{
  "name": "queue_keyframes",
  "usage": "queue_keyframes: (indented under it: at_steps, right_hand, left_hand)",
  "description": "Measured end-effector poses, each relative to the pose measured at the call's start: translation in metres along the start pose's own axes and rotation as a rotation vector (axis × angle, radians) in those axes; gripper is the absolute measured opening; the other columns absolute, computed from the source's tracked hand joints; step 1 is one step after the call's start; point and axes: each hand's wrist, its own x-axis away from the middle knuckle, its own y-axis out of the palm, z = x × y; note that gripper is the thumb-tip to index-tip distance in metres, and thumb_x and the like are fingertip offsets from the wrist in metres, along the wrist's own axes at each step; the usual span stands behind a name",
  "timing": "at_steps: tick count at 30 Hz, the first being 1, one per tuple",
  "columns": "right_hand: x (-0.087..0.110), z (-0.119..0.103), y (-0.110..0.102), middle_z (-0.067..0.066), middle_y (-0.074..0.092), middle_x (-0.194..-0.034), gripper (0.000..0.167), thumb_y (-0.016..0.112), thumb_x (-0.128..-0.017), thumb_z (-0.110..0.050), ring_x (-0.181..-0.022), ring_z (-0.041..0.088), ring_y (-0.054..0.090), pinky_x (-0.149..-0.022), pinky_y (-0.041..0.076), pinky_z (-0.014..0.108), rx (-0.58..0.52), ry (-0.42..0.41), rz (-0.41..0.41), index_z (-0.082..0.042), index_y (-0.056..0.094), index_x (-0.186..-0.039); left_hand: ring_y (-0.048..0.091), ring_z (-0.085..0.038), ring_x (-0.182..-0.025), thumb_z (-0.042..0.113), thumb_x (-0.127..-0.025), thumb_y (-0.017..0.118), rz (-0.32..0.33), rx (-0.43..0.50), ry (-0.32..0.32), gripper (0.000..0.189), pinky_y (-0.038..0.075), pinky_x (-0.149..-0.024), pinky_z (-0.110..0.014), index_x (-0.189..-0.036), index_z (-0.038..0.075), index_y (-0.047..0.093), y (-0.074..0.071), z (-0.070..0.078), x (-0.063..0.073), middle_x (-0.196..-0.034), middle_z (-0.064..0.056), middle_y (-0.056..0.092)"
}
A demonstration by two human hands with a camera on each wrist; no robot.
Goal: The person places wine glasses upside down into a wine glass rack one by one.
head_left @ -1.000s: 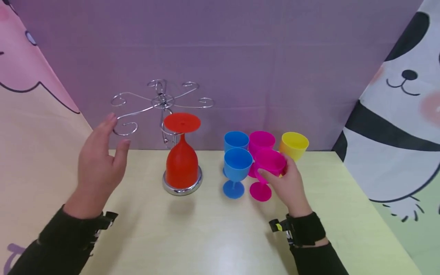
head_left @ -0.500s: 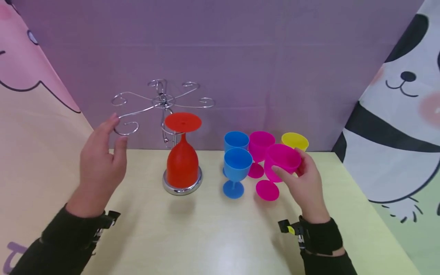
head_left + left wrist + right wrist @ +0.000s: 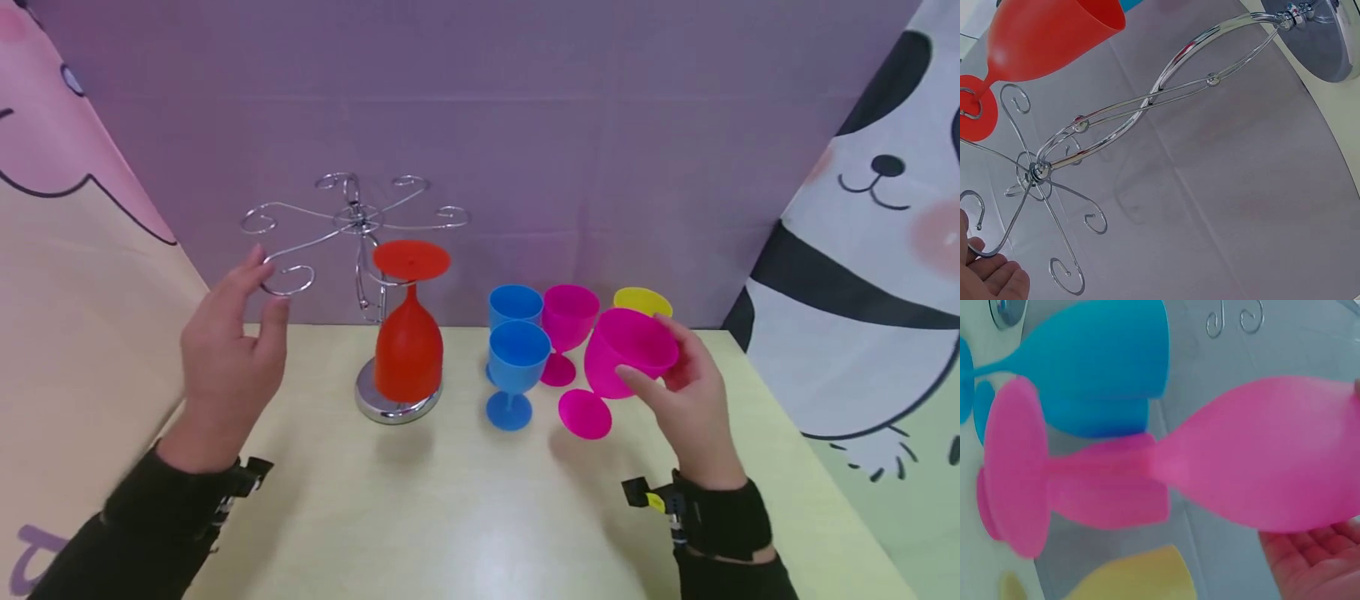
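Observation:
My right hand (image 3: 686,396) grips the bowl of a pink plastic goblet (image 3: 628,354), thumb on the near side and fingers round the far side. The goblet tilts, its mouth toward the right and its foot raised off the table. At the left, my left hand (image 3: 236,358) has its fingertips at a curled wire arm of a chrome goblet rack (image 3: 1154,94), thumb apart from the wire. An orange-red goblet (image 3: 408,354) hangs upside down by its foot from one rack arm, above the round chrome base (image 3: 375,400).
Two blue goblets (image 3: 519,358) stand upright, one behind the other, right of the rack. Behind the held goblet are a second pink goblet (image 3: 570,312) and a yellow goblet (image 3: 641,300). A purple cloth backdrop (image 3: 525,150) hangs behind the table (image 3: 450,517).
My right hand has lifted the near pink goblet, moved it right and tilted it. The rack's arms have turned slightly, carrying the orange-red goblet rightward, with my left hand following to the right.

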Motion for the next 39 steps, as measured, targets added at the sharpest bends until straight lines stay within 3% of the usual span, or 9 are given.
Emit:
queue_keyframes:
  at_steps: [9, 13, 18, 24, 33, 39]
  right_hand:
    - [0.01, -0.011, 0.014, 0.011, 0.052, -0.143, 0.07, 0.075, -0.091, 0.002, -0.128, 0.028, 0.051, -0.088, 0.058, 0.024, -0.193, -0.085, -0.186, -0.012, 0.046, -0.153]
    - [0.014, -0.015, 0.016, 0.013, 0.053, -0.142, 0.069, 0.073, -0.09, 0.006, -0.127, 0.03, 0.052, -0.088, 0.059, 0.027, -0.219, -0.102, -0.249, -0.007, 0.046, -0.152]
    - [0.017, -0.015, 0.02, 0.012, 0.054, -0.14, 0.068, 0.073, -0.091, 0.005, -0.125, 0.03, 0.054, -0.088, 0.06, 0.03, -0.22, -0.083, -0.313, -0.007, 0.045, -0.152]
    - [0.02, -0.015, 0.03, 0.012, 0.054, -0.142, 0.072, 0.075, -0.088, 0.006, -0.126, 0.03, 0.054, -0.089, 0.06, 0.033, -0.208, -0.127, -0.379, -0.007, 0.045, -0.152]
    - [0.028, -0.023, 0.041, 0.011, 0.054, -0.14, 0.073, 0.081, -0.085, 0.002, -0.127, 0.029, 0.054, -0.091, 0.059, 0.033, -0.174, -0.168, -0.43, -0.006, 0.047, -0.15]
    - [0.039, -0.036, 0.047, 0.011, 0.056, -0.14, 0.072, 0.081, -0.087, -0.001, -0.128, 0.03, 0.055, -0.092, 0.059, 0.037, -0.214, -0.134, -0.457, -0.007, 0.047, -0.15]
  left_hand:
    - [0.06, -0.034, -0.129, 0.006, -0.093, 0.07, 0.117, 0.058, 0.053, 0.035, 0.042, -0.114, -0.033, -0.126, -0.006, 0.069, 0.007, 0.001, 0.002, -0.139, -0.012, 0.064]
    - [0.061, -0.033, -0.128, 0.002, -0.092, 0.07, 0.143, 0.067, 0.06, 0.033, 0.042, -0.113, -0.031, -0.123, -0.006, 0.07, 0.008, 0.004, 0.001, -0.137, -0.013, 0.065]
    - [0.061, -0.032, -0.128, 0.004, -0.093, 0.069, 0.135, 0.082, 0.067, 0.031, 0.042, -0.113, -0.032, -0.122, -0.005, 0.071, 0.008, 0.007, 0.001, -0.137, -0.012, 0.065]
    - [0.061, -0.033, -0.128, 0.002, -0.092, 0.072, 0.104, 0.096, 0.061, 0.029, 0.042, -0.113, -0.03, -0.12, -0.004, 0.072, 0.009, 0.01, 0.0, -0.137, -0.011, 0.065]
    - [0.063, -0.033, -0.125, 0.005, -0.091, 0.073, 0.106, 0.118, 0.089, 0.029, 0.043, -0.112, -0.03, -0.118, -0.005, 0.073, 0.011, 0.016, -0.001, -0.134, -0.012, 0.067]
    - [0.063, -0.035, -0.124, -0.001, -0.088, 0.074, 0.113, 0.129, 0.08, 0.029, 0.042, -0.112, -0.028, -0.117, -0.006, 0.073, 0.013, 0.022, -0.001, -0.133, -0.014, 0.067]
